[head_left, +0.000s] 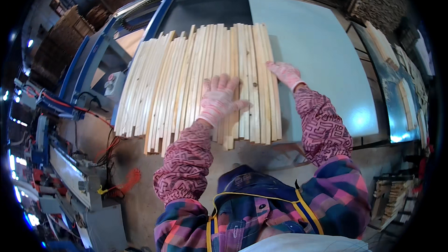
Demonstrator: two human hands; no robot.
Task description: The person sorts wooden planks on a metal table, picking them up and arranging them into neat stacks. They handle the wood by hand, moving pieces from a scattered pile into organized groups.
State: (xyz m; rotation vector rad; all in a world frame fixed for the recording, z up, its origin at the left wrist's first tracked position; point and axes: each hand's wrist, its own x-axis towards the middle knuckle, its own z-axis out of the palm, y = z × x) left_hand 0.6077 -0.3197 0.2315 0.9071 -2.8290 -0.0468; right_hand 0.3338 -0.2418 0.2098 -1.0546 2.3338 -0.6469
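Note:
Many narrow pale wooden strips point(186, 79) lie side by side, forming a wide panel with uneven ends in front of me. My left hand point(218, 98), in a pink and white glove, rests flat on top of the strips with its fingers spread. Along the panel's right edge, my right hand point(285, 73), gloved the same way, touches the outermost strip with its fingertips. Its fingers are stretched out and wrap around nothing. Both forearms wear patterned pink sleeves.
A smooth pale tabletop point(322, 65) extends to the right of the strips. Beyond them is a dark belt point(210, 14) in a blue frame. Loose boards point(407, 105) lie on a table at far right. A grey control box point(113, 85) stands left, with orange cables point(108, 151) below.

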